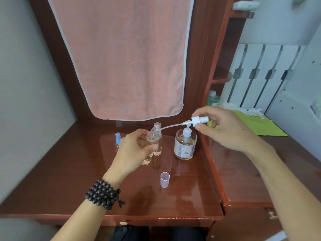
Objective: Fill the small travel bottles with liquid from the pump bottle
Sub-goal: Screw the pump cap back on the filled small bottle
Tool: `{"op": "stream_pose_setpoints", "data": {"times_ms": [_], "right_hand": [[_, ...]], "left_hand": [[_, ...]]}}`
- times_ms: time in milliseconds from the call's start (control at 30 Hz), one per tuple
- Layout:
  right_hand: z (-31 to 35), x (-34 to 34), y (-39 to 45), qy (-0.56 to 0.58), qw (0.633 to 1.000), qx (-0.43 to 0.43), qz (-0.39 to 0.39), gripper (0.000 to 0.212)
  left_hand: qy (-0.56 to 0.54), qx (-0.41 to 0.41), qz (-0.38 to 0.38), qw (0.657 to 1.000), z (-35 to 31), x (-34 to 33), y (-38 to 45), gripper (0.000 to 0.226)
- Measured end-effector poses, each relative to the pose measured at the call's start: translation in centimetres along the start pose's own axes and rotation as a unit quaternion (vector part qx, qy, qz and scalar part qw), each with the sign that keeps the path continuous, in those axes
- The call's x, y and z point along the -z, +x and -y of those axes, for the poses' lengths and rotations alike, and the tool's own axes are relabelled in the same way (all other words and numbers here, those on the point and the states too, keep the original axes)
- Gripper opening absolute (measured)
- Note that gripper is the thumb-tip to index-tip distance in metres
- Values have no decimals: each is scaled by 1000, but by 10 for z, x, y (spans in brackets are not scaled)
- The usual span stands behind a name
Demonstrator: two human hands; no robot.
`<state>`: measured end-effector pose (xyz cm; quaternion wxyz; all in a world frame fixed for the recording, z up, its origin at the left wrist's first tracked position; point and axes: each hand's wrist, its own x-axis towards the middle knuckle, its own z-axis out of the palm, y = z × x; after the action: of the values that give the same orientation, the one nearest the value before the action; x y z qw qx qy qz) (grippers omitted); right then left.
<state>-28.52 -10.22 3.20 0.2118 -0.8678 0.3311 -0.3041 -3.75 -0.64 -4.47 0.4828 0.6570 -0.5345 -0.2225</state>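
At far left, a small bottle with a blue spray top [118, 139] stands on the table [69, 180]. The left hand [132, 152] grips an uncapped travel bottle [151, 143] holding pinkish liquid, tilted above the table, in front of a second travel bottle [158, 145]. A loose clear cap [164, 180] stands nearer the person. The pump bottle [185, 146] holds amber liquid. The right hand [224, 126] pinches a white sprayer head [199, 120] whose thin tube reaches the held bottle's mouth.

Soft even daylight, brighter at right, moderate exposure, sheen and pale reflections on the glossy surface [182, 193], faint shadows, wide-angle bowing at edges, slight overall softness
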Motion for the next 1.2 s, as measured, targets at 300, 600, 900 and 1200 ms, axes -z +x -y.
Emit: {"op": "stream_pose_setpoints", "data": {"times_ms": [300, 600, 900, 1200], "right_hand": [[23, -15, 21, -90, 989, 94, 75, 29], [27, -24, 30, -142, 977, 82, 133, 30], [28, -25, 33, -151, 972, 51, 172, 22], [29, -32, 34, -182, 973, -62, 130, 78]], "left_hand": [[35, -31, 39, 998, -7, -24, 1, 34], [16, -45, 34, 998, -18, -28, -1, 32], [16, -55, 45, 997, -19, -25, -6, 32], [12, -56, 55, 997, -15, -27, -9, 34]]}}
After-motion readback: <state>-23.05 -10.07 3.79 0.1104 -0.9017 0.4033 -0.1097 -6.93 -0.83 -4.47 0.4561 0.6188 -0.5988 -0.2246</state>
